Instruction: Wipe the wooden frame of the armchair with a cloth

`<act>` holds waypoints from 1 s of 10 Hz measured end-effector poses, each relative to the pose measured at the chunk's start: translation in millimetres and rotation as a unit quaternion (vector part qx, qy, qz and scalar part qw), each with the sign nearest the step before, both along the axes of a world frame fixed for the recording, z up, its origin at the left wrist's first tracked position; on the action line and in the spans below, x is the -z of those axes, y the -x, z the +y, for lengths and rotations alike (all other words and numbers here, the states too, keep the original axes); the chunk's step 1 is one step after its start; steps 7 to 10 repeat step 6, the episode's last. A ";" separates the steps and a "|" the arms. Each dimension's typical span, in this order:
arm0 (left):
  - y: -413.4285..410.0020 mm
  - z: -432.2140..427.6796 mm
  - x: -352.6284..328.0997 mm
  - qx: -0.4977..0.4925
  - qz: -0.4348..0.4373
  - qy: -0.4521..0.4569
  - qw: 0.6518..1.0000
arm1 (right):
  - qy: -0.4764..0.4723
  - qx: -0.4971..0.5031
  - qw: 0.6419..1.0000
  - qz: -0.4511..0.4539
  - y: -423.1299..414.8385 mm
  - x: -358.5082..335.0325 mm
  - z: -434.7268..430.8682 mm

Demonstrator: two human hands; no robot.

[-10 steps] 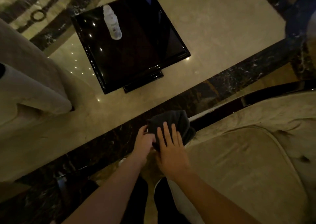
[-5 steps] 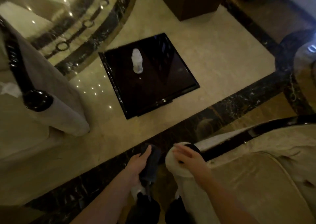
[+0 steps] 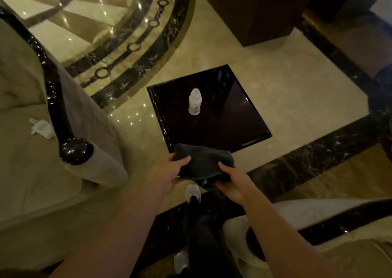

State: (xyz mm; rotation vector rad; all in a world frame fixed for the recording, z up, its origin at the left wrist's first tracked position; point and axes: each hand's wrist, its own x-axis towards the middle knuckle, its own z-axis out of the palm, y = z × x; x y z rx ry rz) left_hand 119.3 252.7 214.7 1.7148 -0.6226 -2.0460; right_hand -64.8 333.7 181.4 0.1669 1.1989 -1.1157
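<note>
A dark grey cloth [image 3: 203, 163] is bunched in the air between both hands, above the floor in front of me. My left hand [image 3: 169, 171] grips its left edge with the thumb on top. My right hand [image 3: 233, 182] holds its right side from below. One beige armchair [image 3: 31, 171] stands at the left, its glossy dark wooden arm rail [image 3: 53, 91] ending in a round knob [image 3: 74, 150]. A second armchair's dark wooden rail [image 3: 343, 220] runs along the lower right, below my right forearm. Neither hand touches any wood.
A glossy black square side table [image 3: 233, 129] stands ahead with a white plastic bottle [image 3: 194, 101] on it. A white plug-like object [image 3: 41, 127] lies on the left chair's seat. A dark wooden block [image 3: 265, 8] stands further back on the marble floor. My shoes [image 3: 193, 191] show below.
Both hands left the right armchair's rail end and rose to the middle. The cloth went from my left hand alone to both hands. The view tilted up and left.
</note>
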 end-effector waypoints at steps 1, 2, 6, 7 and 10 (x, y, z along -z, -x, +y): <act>2.0 -36.7 44.1 -0.049 -0.023 -0.037 0.998 | -0.061 -0.049 0.996 0.041 6.5 45.8 -58.3; 4.2 -59.4 78.4 -0.069 -0.048 -0.058 0.995 | -0.083 -0.094 0.989 0.073 9.3 76.6 -92.0; 12.6 -147.5 227.4 0.024 -0.156 -0.131 0.979 | -0.254 -0.187 0.940 0.130 33.2 235.6 -198.3; 12.6 -147.5 227.4 0.024 -0.156 -0.131 0.979 | -0.254 -0.187 0.940 0.130 33.2 235.6 -198.3; 12.6 -147.5 227.4 0.024 -0.156 -0.131 0.979 | -0.254 -0.187 0.940 0.130 33.2 235.6 -198.3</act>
